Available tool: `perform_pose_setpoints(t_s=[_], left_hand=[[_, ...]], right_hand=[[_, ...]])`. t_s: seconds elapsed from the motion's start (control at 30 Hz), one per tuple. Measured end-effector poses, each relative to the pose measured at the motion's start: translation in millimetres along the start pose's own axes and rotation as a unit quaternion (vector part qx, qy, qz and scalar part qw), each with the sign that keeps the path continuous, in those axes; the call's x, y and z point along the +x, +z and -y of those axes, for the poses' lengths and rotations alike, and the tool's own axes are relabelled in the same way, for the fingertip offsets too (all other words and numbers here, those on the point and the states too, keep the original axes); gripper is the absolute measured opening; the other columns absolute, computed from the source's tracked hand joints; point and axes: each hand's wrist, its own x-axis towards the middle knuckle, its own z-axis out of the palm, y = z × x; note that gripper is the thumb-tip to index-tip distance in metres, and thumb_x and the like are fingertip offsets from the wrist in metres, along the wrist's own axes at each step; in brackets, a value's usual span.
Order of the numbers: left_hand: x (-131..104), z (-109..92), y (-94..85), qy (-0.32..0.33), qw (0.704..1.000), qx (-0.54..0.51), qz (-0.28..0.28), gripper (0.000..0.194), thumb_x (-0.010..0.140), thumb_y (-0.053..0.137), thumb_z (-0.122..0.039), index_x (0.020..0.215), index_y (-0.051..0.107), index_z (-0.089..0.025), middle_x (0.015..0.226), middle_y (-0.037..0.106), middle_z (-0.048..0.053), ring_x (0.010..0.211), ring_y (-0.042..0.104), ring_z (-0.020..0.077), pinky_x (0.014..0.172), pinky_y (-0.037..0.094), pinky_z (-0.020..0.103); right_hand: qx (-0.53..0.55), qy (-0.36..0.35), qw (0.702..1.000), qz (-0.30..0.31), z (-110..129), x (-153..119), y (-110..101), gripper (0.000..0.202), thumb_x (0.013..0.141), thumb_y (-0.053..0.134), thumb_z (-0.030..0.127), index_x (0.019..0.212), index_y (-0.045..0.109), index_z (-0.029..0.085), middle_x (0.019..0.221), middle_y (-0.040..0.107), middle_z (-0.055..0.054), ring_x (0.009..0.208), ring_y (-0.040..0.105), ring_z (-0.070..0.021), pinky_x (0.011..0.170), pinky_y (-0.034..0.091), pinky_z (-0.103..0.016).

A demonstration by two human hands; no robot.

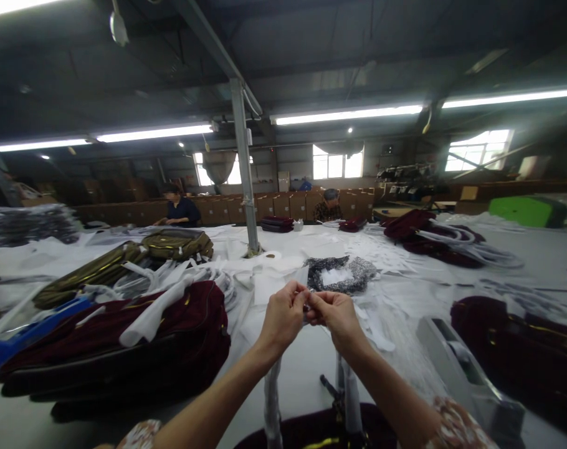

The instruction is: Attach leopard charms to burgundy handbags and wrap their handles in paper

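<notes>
My left hand [286,315] and my right hand [334,317] meet in front of me, fingertips pinched together above the table. Whatever is between the fingers is too small and covered to make out. Below them, at the bottom edge, is a dark maroon bag [293,436], partly cut off by the frame. Its upright handles [273,399] are wrapped in pale material and rise under my wrists. A short dark strap [329,388] sticks up beside the right handle. Just beyond my hands lies a black-and-white speckled plastic bundle [342,274].
Stacked maroon bags [185,330] and olive bags [178,244] fill the left, near a blue tray [35,337]. At right are a grey tape dispenser [465,368] and more maroon bags [512,349]. A metal post [246,168] rises from the white-covered table. Two people sit beyond.
</notes>
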Motion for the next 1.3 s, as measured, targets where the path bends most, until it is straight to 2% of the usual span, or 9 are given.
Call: perform_pose_setpoints(t_s=[0.17, 0.3, 0.53, 0.63, 0.73, 0.8, 1.03, 1.13, 1.3], left_hand=[[7.7, 2.4, -3.5, -0.031, 0.998, -0.047, -0.012, 0.032, 0.085, 0.040, -0.042, 0.071, 0.055, -0.018, 0.061, 0.057, 0.000, 0.056, 0.053, 0.0129, 0.054, 0.038, 0.023], [18.5, -0.3, -8.9, -0.138, 0.977, -0.154, 0.045, 0.023, 0.074, 0.058, -0.034, 0.089, 0.053, -0.016, 0.055, 0.058, -0.002, 0.049, 0.055, 0.0130, 0.051, 0.040, 0.023], [22.9, -6.5, -12.5, -0.239, 0.941, -0.212, 0.109, 0.020, 0.067, 0.064, -0.029, 0.074, 0.051, -0.015, 0.055, 0.061, -0.001, 0.048, 0.058, 0.0111, 0.054, 0.045, 0.022], [26.1, -7.0, -11.6, -0.238, 0.943, -0.209, 0.102, 0.019, 0.067, 0.062, -0.028, 0.073, 0.048, -0.016, 0.053, 0.059, -0.002, 0.046, 0.057, 0.0105, 0.051, 0.045, 0.022], [29.7, -9.8, -9.7, -0.222, 0.949, -0.199, 0.105, 0.021, 0.067, 0.063, -0.029, 0.072, 0.048, -0.016, 0.051, 0.056, -0.004, 0.041, 0.052, 0.0085, 0.046, 0.042, 0.020], [31.7, -10.2, -7.3, -0.201, 0.959, -0.176, 0.098, 0.018, 0.068, 0.062, -0.028, 0.070, 0.049, -0.016, 0.051, 0.055, -0.004, 0.041, 0.051, 0.0084, 0.045, 0.042, 0.021], [46.6, 7.4, -0.9, -0.118, 0.986, -0.113, -0.018, 0.006, 0.068, 0.055, -0.013, 0.063, 0.052, -0.015, 0.053, 0.050, -0.005, 0.048, 0.047, 0.0071, 0.048, 0.041, 0.019], [56.3, 7.5, -7.2, -0.103, 0.987, -0.113, -0.048, 0.006, 0.072, 0.051, -0.017, 0.066, 0.052, -0.016, 0.056, 0.049, -0.005, 0.049, 0.047, 0.0078, 0.048, 0.042, 0.019], [63.4, -5.4, -12.5, -0.058, 0.990, -0.130, 0.011, 0.006, 0.071, 0.054, -0.019, 0.066, 0.054, -0.016, 0.053, 0.050, -0.005, 0.047, 0.045, 0.0075, 0.046, 0.038, 0.019]], right_hand=[[-0.038, -0.050, 0.998, -0.001, -4.1, 3.3, 2.3, 0.031, 0.066, 0.071, 0.040, 0.068, 0.067, 0.009, 0.046, 0.062, -0.002, 0.038, 0.052, -0.0077, 0.037, 0.042, -0.016], [-0.079, -0.079, 0.994, -0.007, -3.6, 4.4, 2.0, 0.033, 0.070, 0.067, 0.042, 0.071, 0.067, 0.009, 0.049, 0.063, -0.004, 0.039, 0.052, -0.0093, 0.037, 0.042, -0.018], [-0.180, -0.113, 0.977, -0.018, -5.8, 0.1, -1.8, 0.034, 0.077, 0.059, 0.044, 0.080, 0.066, 0.011, 0.044, 0.057, 0.000, 0.036, 0.049, -0.0109, 0.036, 0.038, -0.020], [-0.289, -0.219, 0.930, -0.060, 0.4, -0.3, -4.3, 0.029, 0.078, 0.060, 0.036, 0.099, 0.062, 0.016, 0.061, 0.063, -0.001, 0.047, 0.055, -0.0130, 0.046, 0.042, -0.023], [-0.387, -0.348, 0.853, -0.039, 8.2, 4.7, -8.6, 0.013, 0.077, 0.062, 0.024, 0.090, 0.064, 0.021, 0.082, 0.064, -0.002, 0.071, 0.059, -0.0159, 0.066, 0.044, -0.026], [-0.414, -0.380, 0.827, 0.000, 10.5, 10.0, -12.1, 0.003, 0.078, 0.061, 0.020, 0.079, 0.064, 0.021, 0.080, 0.064, -0.001, 0.077, 0.058, -0.0164, 0.070, 0.041, -0.026], [-0.507, -0.437, 0.742, 0.042, -2.7, 12.7, -22.7, 0.016, 0.088, 0.050, 0.021, 0.076, 0.060, 0.019, 0.070, 0.064, 0.000, 0.069, 0.055, -0.0144, 0.083, 0.032, -0.033], [-0.523, -0.449, 0.723, 0.054, -7.6, 9.4, -29.0, 0.018, 0.089, 0.047, 0.021, 0.076, 0.059, 0.019, 0.073, 0.064, -0.001, 0.073, 0.056, -0.0146, 0.090, 0.029, -0.036], [-0.514, -0.462, 0.717, 0.089, -1.4, 18.9, -36.1, 0.024, 0.082, 0.059, 0.034, 0.104, 0.060, 0.024, 0.114, 0.058, -0.008, 0.107, 0.048, -0.0235, 0.091, 0.033, -0.039]])
